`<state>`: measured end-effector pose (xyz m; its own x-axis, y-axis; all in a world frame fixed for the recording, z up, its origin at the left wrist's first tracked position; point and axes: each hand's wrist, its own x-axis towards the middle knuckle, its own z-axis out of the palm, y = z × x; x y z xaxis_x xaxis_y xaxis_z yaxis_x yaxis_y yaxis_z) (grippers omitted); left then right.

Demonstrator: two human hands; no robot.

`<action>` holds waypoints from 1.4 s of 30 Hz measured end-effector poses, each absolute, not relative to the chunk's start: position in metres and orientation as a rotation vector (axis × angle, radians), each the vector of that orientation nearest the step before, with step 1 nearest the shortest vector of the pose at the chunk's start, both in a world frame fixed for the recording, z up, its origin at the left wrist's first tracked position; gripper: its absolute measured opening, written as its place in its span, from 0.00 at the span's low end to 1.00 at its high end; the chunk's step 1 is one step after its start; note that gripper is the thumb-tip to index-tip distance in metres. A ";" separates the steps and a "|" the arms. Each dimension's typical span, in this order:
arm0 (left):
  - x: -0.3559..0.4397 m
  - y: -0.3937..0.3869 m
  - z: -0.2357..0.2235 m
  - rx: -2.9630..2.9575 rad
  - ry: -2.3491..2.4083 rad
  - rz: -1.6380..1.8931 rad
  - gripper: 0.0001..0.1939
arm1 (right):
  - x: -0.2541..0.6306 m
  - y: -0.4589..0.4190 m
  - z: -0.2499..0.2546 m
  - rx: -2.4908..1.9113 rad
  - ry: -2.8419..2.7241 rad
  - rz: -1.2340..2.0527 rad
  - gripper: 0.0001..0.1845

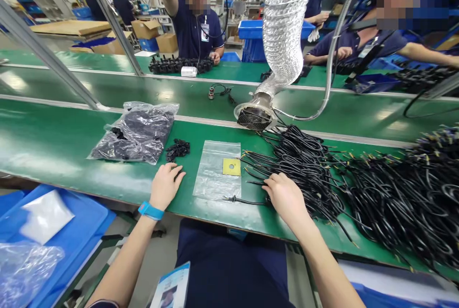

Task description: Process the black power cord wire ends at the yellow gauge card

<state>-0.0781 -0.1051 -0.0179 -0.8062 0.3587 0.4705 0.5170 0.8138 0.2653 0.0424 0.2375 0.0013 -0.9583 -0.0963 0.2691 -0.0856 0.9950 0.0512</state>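
The green desk (pixel 68 155) spans the view, its right end heaped with black cables (pixel 398 198). At lower left, a blue tray (pixel 89 210) carries a white sheet (pixel 50 217). Nearer the middle lies a looser bundle of cables (pixel 301 164), and farther left a clear bag (pixel 143 128) bulging with dark parts. Between them a flat clear bag (pixel 211 169) bears a yellow square (pixel 227 170) with a hole; whether it is inside or on top, I cannot tell.

Both forearms reach forward over the desk's front edge. The right hand (pixel 285 195) lies palm down at the bundle's left edge, fingers bent over cable ends; whether they grip one, I cannot tell. The left hand (pixel 167 183) rests with loosely curled, unoccupied fingers just beside a small heap of black pieces (pixel 178 150). One thin cable (pixel 251 201) with a small fitting runs from near the right hand across the flat bag's lower edge.
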 end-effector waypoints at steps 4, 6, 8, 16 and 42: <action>-0.077 -0.112 -0.027 -0.675 -2.627 -0.511 0.16 | 0.038 0.239 0.007 0.204 -2.898 -0.114 0.13; -0.075 -0.110 -0.027 -0.682 -2.626 -0.539 0.16 | 0.037 0.239 0.013 0.192 -2.851 -0.059 0.12; -0.075 -0.109 -0.027 -0.699 -2.623 -0.595 0.15 | 0.035 0.237 0.019 0.135 -2.773 0.027 0.12; -0.076 -0.109 -0.028 -0.712 -2.599 -0.703 0.14 | 0.017 0.196 0.005 0.180 -2.705 0.265 0.14; -0.061 0.033 -0.006 -0.318 -1.856 -3.209 0.21 | 0.028 0.185 -0.008 0.066 -2.306 0.953 0.13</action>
<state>-0.0605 0.0328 -0.0055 -0.8235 0.5503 -0.1377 -0.3937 -0.3796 0.8372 0.0284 0.1846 -0.0078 -0.7976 0.1853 0.5741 -0.2738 0.7368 -0.6182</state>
